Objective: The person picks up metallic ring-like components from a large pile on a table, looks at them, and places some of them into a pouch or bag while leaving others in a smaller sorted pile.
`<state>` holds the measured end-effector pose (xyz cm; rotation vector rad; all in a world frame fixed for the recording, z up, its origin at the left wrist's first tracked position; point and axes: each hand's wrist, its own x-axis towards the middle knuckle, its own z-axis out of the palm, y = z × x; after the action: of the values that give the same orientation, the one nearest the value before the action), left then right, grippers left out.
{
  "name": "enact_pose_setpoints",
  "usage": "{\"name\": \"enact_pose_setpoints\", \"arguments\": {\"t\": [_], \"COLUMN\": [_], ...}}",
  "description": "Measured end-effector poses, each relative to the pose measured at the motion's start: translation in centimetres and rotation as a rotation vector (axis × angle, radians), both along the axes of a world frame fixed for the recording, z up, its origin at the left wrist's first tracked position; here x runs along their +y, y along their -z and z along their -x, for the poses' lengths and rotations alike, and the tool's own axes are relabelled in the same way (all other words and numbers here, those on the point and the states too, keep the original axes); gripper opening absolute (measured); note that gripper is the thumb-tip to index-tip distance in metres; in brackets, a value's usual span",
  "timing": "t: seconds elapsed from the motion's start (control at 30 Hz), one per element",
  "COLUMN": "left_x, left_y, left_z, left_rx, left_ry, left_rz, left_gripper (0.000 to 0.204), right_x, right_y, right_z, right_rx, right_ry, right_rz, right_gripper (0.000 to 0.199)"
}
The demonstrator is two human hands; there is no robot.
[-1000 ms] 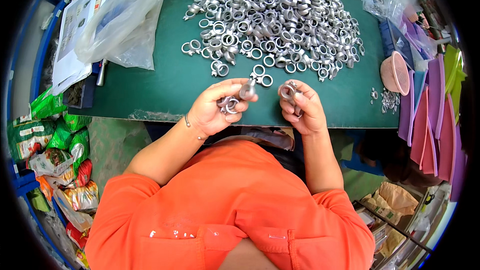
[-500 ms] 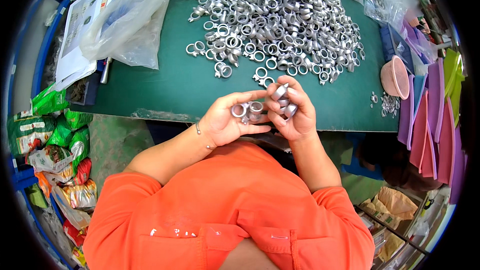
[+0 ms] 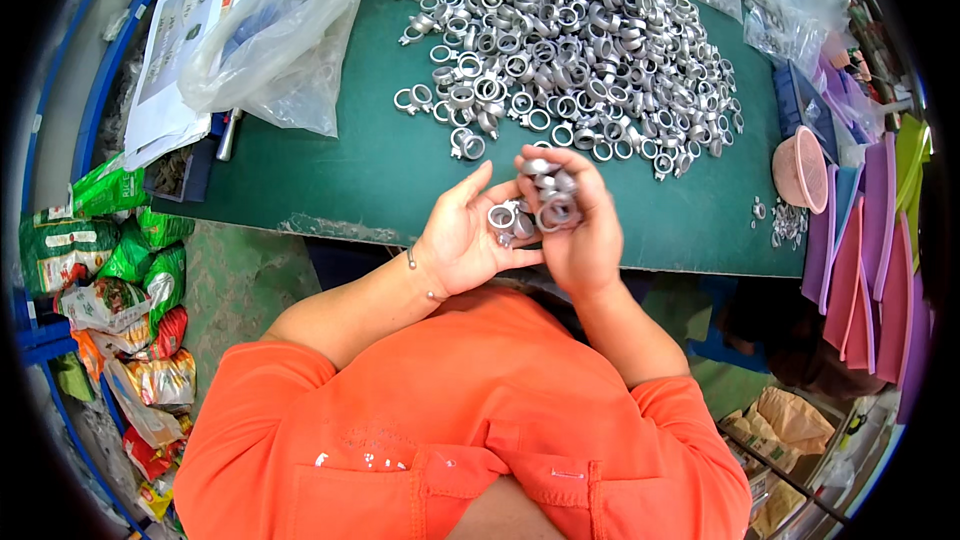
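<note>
Several silver-grey metal rings [image 3: 502, 217] with small lugs lie on the fingers of my left hand [image 3: 455, 245], which is palm up, its thumb stretched out. Close against it, my right hand [image 3: 590, 240] is tilted with its palm toward the left. Its curled fingers hold a small cluster of the same metal rings [image 3: 556, 208]. Fingertips of both hands meet or overlap around the rings, so part of the left fingers is hidden. Beyond the hands, a large heap of these metal rings [image 3: 570, 40] covers the middle of the green table [image 3: 290, 170].
A clear plastic bag [image 3: 310, 90] and papers [image 3: 165, 90] lie at the left. On the right are a pink basket [image 3: 800, 170], a blue bin [image 3: 805, 105], small metal pieces [image 3: 788, 225] and upright coloured panels [image 3: 875, 230]. The table's near edge runs just beneath my hands.
My right hand has turned, its fingers now tipped toward the left hand with the rings facing it. My left thumb has lifted away from the right fingers. The whole view has shifted slightly.
</note>
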<state>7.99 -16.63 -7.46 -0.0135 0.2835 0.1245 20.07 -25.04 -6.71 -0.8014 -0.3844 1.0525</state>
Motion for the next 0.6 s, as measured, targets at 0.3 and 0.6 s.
{"name": "enact_pose_setpoints", "arguments": {"t": [0.3, 0.6], "left_x": [-0.1, -0.7], "left_y": [-0.2, 4.7], "left_z": [3.6, 11.6], "left_rx": [0.216, 0.377], "left_ry": [-0.014, 0.007], "left_rz": [0.178, 0.399], "left_gripper": [0.029, 0.032], "right_x": [0.6, -1.0], "right_y": [-0.9, 1.6], "right_z": [-1.8, -4.6], "right_rx": [-1.455, -1.226], "right_ry": [0.257, 0.017], "right_rz": [0.21, 0.429], "right_gripper": [0.017, 0.031]}}
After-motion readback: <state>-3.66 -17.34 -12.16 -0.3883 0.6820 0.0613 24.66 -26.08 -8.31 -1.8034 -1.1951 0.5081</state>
